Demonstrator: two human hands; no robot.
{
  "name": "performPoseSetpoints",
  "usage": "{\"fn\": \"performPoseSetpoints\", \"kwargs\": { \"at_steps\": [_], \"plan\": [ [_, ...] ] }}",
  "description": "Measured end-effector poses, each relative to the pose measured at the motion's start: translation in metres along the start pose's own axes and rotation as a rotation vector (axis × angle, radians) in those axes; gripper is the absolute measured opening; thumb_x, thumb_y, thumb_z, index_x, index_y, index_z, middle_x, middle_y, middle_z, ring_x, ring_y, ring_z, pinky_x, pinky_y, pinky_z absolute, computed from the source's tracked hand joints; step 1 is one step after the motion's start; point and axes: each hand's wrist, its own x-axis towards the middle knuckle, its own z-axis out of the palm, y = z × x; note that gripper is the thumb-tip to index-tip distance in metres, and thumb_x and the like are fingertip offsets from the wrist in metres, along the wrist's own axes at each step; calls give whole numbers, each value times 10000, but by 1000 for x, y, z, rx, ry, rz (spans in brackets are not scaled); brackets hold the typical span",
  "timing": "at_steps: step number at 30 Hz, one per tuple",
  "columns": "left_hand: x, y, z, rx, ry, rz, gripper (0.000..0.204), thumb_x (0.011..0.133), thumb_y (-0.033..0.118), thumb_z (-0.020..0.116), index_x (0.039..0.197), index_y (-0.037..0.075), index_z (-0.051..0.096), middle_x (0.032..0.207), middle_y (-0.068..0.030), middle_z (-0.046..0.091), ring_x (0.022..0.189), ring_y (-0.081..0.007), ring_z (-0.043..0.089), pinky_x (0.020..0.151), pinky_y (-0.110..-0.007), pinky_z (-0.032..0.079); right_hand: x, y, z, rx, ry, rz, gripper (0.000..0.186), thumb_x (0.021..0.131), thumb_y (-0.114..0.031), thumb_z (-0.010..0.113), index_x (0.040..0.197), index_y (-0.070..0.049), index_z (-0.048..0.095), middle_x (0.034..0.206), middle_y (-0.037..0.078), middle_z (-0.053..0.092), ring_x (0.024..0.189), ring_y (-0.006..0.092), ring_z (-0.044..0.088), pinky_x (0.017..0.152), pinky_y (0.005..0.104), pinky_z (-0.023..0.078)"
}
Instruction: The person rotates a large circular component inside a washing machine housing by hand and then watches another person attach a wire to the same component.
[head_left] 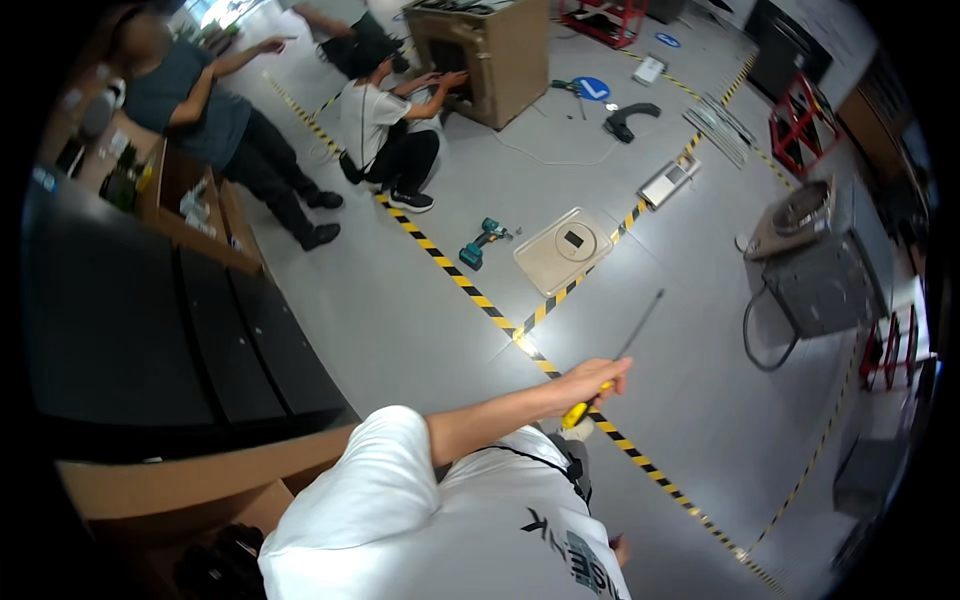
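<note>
Above grey floor point(690, 330), a long screwdriver point(638, 327) is held, prob. light & stiff, not fragile. It's gripped by L hand point(590, 382), closed round the yellow handle point(576, 415) (best hold, prob.). R hand point(621, 549) is mostly hidden; its grip can't be told.
</note>
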Motion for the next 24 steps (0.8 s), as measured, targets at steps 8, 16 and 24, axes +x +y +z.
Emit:
{"fn": "performPoseSetpoints", "kwargs": {
  "at_steps": [8, 16, 24],
  "plan": [
    [-52, 0, -117, -273, 468, 238, 436, 974, 430, 426, 758, 67, 535, 616, -5, 438, 541, -107, 436, 528, -254, 385, 70, -247, 195, -195, -145, -438, 142, 904, -228, 595, 875, -110, 522, 702, 3, 534, 619, 120, 527, 574, 262, 449],
    [-48, 34, -133, -493, 712, 397, 408, 987, 406, 400, 761, 82, 503, 616, -23, 424, 525, -131, 419, 544, -288, 388, 21, -354, 451, -538, -661, -710, 174, 914, -119, 550, 1040, -7, 591, 881, 70, 617, 775, 144, 597, 711, 279, 490],
    [-49, 70, -161, -605, 942, 506, 437, 980, 404, 420, 734, 50, 491, 582, -29, 411, 505, -134, 411, 543, -293, 395, -7, -323, 596, -904, -1059, -768, 158, 920, -118, 564, 1018, -1, 601, 839, 39, 613, 771, 124, 585, 695, 261, 475]
  ]
}}
